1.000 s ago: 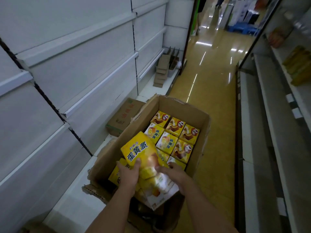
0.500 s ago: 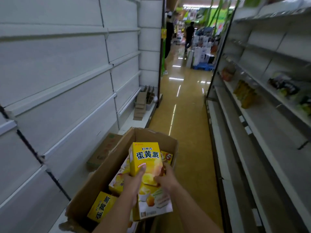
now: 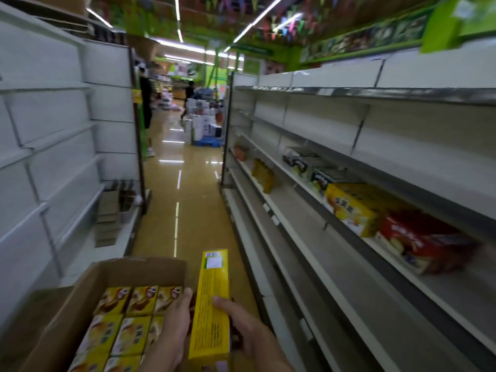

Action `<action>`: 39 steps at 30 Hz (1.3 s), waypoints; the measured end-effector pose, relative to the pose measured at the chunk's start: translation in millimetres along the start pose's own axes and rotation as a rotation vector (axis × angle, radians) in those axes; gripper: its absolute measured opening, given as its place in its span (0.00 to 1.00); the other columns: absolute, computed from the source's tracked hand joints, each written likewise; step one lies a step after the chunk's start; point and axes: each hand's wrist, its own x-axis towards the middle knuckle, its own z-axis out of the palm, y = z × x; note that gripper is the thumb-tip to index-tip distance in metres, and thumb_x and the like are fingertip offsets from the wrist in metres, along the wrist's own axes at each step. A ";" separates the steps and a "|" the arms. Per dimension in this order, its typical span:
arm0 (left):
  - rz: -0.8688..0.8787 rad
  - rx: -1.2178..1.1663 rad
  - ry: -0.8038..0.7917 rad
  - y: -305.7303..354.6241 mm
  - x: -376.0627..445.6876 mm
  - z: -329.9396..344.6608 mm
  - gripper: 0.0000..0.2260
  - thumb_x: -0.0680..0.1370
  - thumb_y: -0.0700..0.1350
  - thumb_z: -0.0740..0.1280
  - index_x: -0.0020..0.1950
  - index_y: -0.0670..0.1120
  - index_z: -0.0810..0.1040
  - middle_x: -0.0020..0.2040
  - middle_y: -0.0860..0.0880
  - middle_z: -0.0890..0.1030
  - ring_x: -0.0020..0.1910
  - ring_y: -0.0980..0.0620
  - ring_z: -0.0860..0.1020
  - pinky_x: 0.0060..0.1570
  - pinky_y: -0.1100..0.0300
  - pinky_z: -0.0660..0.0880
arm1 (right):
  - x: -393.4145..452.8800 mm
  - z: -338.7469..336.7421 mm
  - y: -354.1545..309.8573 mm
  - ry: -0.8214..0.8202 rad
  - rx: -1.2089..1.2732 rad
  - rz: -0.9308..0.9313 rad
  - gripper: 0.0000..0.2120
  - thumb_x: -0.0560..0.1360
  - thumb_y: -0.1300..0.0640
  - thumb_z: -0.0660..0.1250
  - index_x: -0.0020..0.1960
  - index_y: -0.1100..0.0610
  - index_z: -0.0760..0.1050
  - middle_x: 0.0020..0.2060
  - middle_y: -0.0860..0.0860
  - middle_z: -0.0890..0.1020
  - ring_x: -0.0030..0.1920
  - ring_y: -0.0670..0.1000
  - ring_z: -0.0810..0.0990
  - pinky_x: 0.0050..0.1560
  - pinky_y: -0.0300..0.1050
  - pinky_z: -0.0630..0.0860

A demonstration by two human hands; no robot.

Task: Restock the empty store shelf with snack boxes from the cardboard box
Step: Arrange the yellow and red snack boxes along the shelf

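Now both hands clasp one yellow snack box [image 3: 210,304]: left hand [image 3: 175,322] and right hand [image 3: 245,327] on opposite sides, above the cardboard box [image 3: 139,269]. Advice: keep it level, slide beside the yellow boxes [image 3: 354,208] on the right shelf [image 3: 349,267].

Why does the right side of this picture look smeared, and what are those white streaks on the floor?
Head view: the red snack boxes on the right shelf are motion-blurred; the held yellow box stays fairly sharp. The floor mirrors the ceiling strip lights as glare. The wide lens bends the shelves.
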 end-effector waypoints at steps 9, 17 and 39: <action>-0.147 0.084 -0.458 -70.6 15.5 37.9 0.23 0.71 0.73 0.57 0.54 0.62 0.79 0.68 0.52 0.74 0.70 0.56 0.59 0.66 0.39 0.66 | -44.2 -35.9 28.0 0.106 0.423 -0.034 0.24 0.73 0.48 0.70 0.62 0.62 0.76 0.59 0.64 0.79 0.59 0.63 0.78 0.65 0.59 0.70; -0.080 0.135 -0.365 -29.1 -56.6 57.7 0.36 0.71 0.53 0.72 0.74 0.43 0.62 0.67 0.40 0.72 0.63 0.40 0.73 0.54 0.52 0.69 | -79.0 -75.0 32.1 0.373 0.012 -0.116 0.16 0.75 0.47 0.67 0.58 0.56 0.75 0.45 0.54 0.84 0.45 0.53 0.83 0.44 0.45 0.77; 0.065 0.282 -0.645 -55.8 -117.9 268.2 0.51 0.63 0.59 0.77 0.77 0.49 0.52 0.71 0.44 0.69 0.66 0.44 0.73 0.63 0.46 0.71 | -217.0 -242.8 57.3 0.889 0.709 -0.520 0.19 0.74 0.45 0.67 0.59 0.57 0.76 0.49 0.59 0.84 0.51 0.59 0.81 0.49 0.52 0.78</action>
